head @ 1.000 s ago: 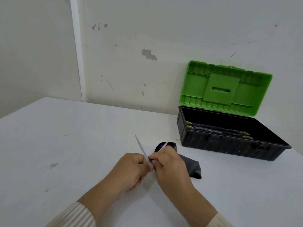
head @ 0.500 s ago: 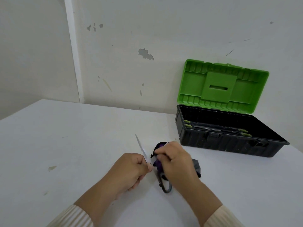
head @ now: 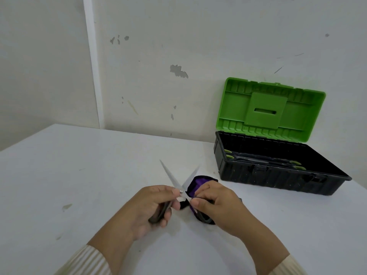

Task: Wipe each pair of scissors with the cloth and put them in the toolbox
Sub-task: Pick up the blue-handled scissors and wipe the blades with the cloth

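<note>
While green-handled scissors (head: 264, 161) already lie in the toolbox (head: 278, 175), left hand (head: 151, 207) and right hand (head: 218, 203) fingers grip splayed scissors (head: 178, 181) with cloth (head: 198, 183) above the surface (head: 79, 175); wiping unfinished, stowing left.

A pair of scissors (head: 179, 182) is held open above the white table (head: 79, 175), its two blades spread in a V pointing away from the person. One grey handle is gripped by the left hand (head: 153, 207); the other is gripped by the right hand (head: 216, 203) together with a purple and black cloth (head: 198, 182). To the right, a black toolbox (head: 278, 175) is seen with its green lid (head: 272, 110) raised against the wall; green-handled scissors (head: 264, 161) lie inside.
</note>
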